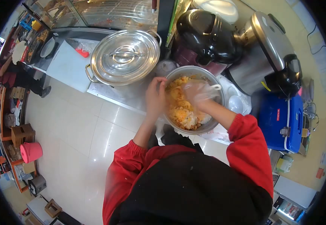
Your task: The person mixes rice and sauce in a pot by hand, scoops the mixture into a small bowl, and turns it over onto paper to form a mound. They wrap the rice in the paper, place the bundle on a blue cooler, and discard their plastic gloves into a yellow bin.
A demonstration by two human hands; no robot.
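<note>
While the left hand point(156, 95) steadies the bowl point(212, 123), the gloved right hand point(199, 92) presses rice point(185, 110).

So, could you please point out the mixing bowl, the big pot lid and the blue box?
Mixing bowl point(218, 100), head view, on its right rim.
Pot lid point(125, 56), head view, near its centre handle.
Blue box point(275, 123), head view, on its top face.

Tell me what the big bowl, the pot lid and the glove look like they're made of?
The bowl looks like shiny metal, probably steel: its rim is grey and reflective. The pot lid looks the same, mirror-bright with ring-shaped glints. The glove on the right hand seems thin clear plastic: you can see through it, and it crinkles.
</note>
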